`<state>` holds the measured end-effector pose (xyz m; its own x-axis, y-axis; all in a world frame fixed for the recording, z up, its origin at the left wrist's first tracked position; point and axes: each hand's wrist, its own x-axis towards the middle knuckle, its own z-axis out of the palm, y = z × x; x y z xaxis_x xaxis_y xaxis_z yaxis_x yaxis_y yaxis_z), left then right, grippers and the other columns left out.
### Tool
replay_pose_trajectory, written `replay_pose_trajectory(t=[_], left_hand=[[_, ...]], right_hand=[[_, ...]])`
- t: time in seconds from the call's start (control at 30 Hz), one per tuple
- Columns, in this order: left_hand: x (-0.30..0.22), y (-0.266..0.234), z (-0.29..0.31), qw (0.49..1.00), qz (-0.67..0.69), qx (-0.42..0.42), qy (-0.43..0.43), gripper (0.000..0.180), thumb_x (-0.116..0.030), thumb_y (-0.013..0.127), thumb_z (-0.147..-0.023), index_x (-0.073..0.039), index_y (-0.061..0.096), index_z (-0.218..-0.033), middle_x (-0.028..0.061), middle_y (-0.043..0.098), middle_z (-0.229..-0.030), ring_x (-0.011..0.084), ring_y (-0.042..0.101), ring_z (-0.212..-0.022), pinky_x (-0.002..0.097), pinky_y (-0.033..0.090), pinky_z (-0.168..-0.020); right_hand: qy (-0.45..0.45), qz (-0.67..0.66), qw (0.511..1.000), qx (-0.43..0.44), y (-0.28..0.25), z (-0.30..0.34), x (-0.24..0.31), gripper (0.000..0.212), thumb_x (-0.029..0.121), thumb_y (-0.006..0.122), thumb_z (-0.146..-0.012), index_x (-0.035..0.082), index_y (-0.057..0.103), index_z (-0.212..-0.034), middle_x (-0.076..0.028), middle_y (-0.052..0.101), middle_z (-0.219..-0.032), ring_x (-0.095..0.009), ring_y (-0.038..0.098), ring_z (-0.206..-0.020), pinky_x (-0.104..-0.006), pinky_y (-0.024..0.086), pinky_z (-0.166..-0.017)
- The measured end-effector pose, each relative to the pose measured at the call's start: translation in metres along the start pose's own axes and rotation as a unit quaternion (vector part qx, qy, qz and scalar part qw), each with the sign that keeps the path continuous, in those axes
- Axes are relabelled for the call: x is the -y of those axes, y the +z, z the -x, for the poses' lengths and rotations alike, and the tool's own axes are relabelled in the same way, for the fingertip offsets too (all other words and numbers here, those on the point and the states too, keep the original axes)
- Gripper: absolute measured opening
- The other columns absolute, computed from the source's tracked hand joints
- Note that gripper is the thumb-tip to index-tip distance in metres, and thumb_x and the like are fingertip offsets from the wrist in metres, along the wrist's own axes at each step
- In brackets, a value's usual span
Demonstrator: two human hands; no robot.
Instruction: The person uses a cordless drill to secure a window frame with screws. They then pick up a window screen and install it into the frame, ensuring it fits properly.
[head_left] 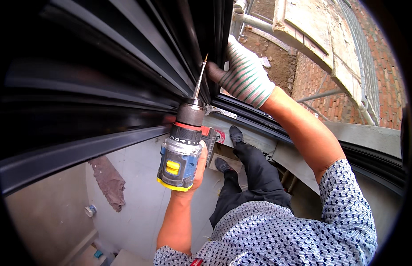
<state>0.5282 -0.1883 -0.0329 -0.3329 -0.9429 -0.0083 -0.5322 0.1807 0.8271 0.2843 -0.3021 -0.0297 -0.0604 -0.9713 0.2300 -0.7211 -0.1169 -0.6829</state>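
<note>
Outside, past a long black metal frame (259, 117), a red brick wall (334, 99) stands over brown dirt (281, 73). Pale wooden boards (348, 62) and round grey metal pipes (259, 23) run across the top right.

On the near side, a worn blue, grey and yellow power drill (181, 153) points up toward the black metal frame. Its long, thin silver bit (199, 82) has a small gold tip (205, 58), close beside a dark, deep corner of the frame. The bare left hand (200, 170) holds the drill from behind, with its fingers closed around it, though most of them are hidden.

The right hand (246, 73) wears a white knit glove with green stripes. It is up against the frame's edge, with its thumb just beside the bit. Its other fingers go out of sight, so how wide they are cannot be told, nor if the thumb touches the bit.

Low beside the drill is a red and grey box-like thing (209, 139); what is in it cannot be seen. Two dark shoes (236, 135) are near it. Big black slats (104, 53) crowd the left side, leaving the drill a narrow spot. Below the bottom rail (81, 155) is more room, over a pale grey surface (143, 208) with a crumpled brown cloth (109, 184).
</note>
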Motion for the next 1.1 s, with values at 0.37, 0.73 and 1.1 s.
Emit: replay_pose_trajectory(t=[0.37,0.73,1.1], left_hand=[[-0.002,0.000,0.009,0.995,-0.074,0.043,-0.055,0.032,-0.004,0.066,-0.087,-0.009,0.074,-0.118,0.0135,0.071,-0.105,0.0334,0.070,-0.090,0.0464,0.059,-0.083],[-0.005,-0.001,0.011,0.996,-0.076,0.019,-0.046,0.028,-0.003,0.069,-0.084,-0.007,0.074,-0.111,0.0130,0.071,-0.101,0.0328,0.070,-0.088,0.0466,0.058,-0.082],[-0.011,-0.005,0.011,0.976,-0.213,0.007,0.036,0.024,-0.004,0.071,-0.084,-0.007,0.075,-0.108,0.0143,0.072,-0.097,0.0343,0.070,-0.085,0.0482,0.058,-0.079]], right_hand=[[0.013,-0.002,1.000,-0.002,-0.007,0.002,0.013,0.035,0.017,0.076,-0.085,0.004,0.062,-0.114,-0.018,0.069,-0.091,-0.034,0.070,-0.084,-0.0405,0.056,-0.075],[-0.018,0.007,0.999,-0.040,-0.011,0.004,0.019,0.032,0.021,0.078,-0.082,0.000,0.064,-0.102,-0.021,0.067,-0.080,-0.042,0.068,-0.077,-0.0450,0.056,-0.069],[-0.001,-0.005,1.000,-0.028,-0.017,0.004,0.021,0.024,0.020,0.075,-0.083,0.002,0.066,-0.096,-0.020,0.067,-0.081,-0.040,0.069,-0.076,-0.0440,0.056,-0.067]])
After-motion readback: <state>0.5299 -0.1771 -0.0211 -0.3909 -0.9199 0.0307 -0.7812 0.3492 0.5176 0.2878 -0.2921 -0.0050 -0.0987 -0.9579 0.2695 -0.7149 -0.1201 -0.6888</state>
